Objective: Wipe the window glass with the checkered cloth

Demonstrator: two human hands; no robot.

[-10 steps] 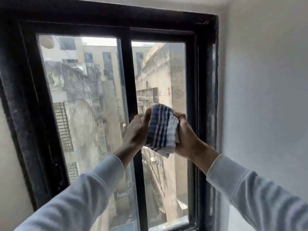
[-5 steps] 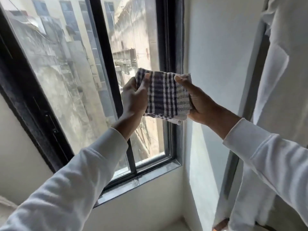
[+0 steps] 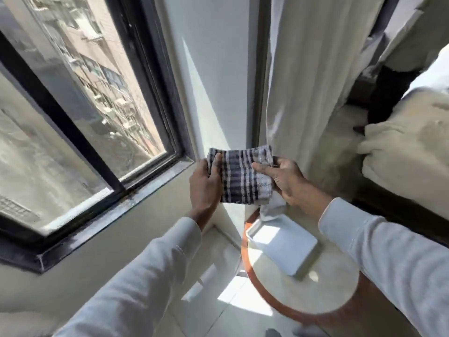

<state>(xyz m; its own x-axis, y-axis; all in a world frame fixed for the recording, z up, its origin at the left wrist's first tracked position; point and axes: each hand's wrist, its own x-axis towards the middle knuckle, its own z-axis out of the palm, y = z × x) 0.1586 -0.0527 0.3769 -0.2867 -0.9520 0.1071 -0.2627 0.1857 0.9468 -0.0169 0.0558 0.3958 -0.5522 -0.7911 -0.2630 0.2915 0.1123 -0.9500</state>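
Note:
The folded blue-and-white checkered cloth [image 3: 243, 178] is held flat between both hands, away from the glass and below the window's right corner. My left hand [image 3: 205, 184] pinches its left edge with the thumb on top. Its right side is gripped by my right hand [image 3: 289, 181], fingers laid across the top. The window glass [image 3: 97, 93] in its black frame [image 3: 145, 186] fills the upper left, its two panes split by a dark bar.
A round table [image 3: 303, 283] with a reddish-brown rim stands below the cloth, with a white rectangular tray [image 3: 284, 244] on it. A pale curtain [image 3: 311, 81] hangs at the right beside the white wall [image 3: 218, 69]. Light floor tiles lie below.
Both hands have carried the cloth down and to the right, off the window pane, to a spot above the round table. My view has swung down and right with them.

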